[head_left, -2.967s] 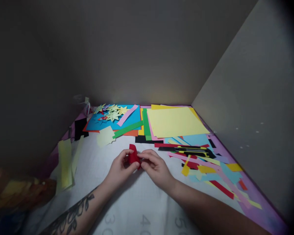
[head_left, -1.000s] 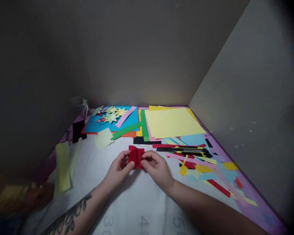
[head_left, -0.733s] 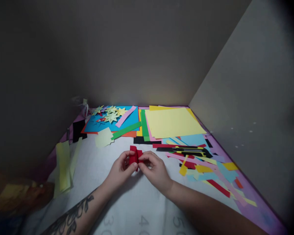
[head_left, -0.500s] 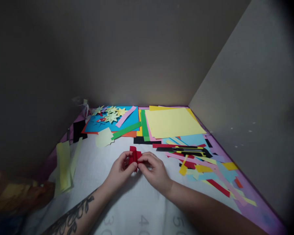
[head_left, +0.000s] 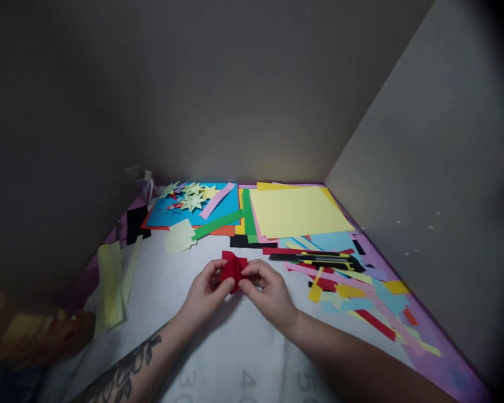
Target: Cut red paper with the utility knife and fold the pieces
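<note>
A small folded piece of red paper (head_left: pixel 232 270) is held up between both hands over the middle of the white work surface (head_left: pixel 151 291). My left hand (head_left: pixel 208 288) pinches its left side, thumb in front. At its right edge, my right hand (head_left: pixel 269 291) grips it between thumb and fingertips. A crease runs up the middle of the paper, and its lower part is partly behind the thumbs.
Paper stars (head_left: pixel 193 201) lie on a blue sheet (head_left: pixel 157 218) at the back left. Behind the hands is a pale yellow sheet (head_left: pixel 300 211). A utility knife (head_left: pixel 319 259) and coloured strips (head_left: pixel 376 324) lie right; yellow strips (head_left: pixel 110 285) lie left.
The red paper has opened out from a narrow rolled fold to a wider shape. My right hand has shifted slightly to the right; my left hand has hardly moved.
</note>
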Available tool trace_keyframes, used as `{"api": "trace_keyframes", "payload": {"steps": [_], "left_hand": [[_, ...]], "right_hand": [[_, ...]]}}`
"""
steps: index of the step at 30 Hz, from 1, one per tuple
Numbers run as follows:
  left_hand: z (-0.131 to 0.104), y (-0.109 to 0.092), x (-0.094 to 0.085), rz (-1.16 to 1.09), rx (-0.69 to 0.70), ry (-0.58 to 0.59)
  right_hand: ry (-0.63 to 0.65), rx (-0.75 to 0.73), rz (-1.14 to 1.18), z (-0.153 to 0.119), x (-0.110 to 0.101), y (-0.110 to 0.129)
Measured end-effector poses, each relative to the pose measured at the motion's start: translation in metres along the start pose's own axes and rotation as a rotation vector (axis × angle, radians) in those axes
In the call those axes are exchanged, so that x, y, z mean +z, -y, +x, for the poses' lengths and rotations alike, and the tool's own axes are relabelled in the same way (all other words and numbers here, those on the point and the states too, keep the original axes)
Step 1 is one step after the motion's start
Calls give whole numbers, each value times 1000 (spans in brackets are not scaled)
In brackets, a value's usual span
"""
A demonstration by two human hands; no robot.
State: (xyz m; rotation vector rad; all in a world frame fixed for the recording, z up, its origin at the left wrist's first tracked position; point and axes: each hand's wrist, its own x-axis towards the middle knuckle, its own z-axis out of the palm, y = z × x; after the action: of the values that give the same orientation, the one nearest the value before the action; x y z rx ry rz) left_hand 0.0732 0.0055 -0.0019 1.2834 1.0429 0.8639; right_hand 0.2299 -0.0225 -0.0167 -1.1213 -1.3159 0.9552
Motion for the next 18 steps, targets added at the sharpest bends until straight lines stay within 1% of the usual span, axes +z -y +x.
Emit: {"api": "trace_keyframes", "payload": {"steps": [8,11,18], "left_hand": [[-2,-2,-2,-21,5,30],[-2,-4,-2,-42,15,69],[-1,-1,-3,-78,47,113]], "right_hand": [[11,153,192,2,-2,-4],[13,215,274,4,-1,-4],[33,243,362,6,-1,-6]]}}
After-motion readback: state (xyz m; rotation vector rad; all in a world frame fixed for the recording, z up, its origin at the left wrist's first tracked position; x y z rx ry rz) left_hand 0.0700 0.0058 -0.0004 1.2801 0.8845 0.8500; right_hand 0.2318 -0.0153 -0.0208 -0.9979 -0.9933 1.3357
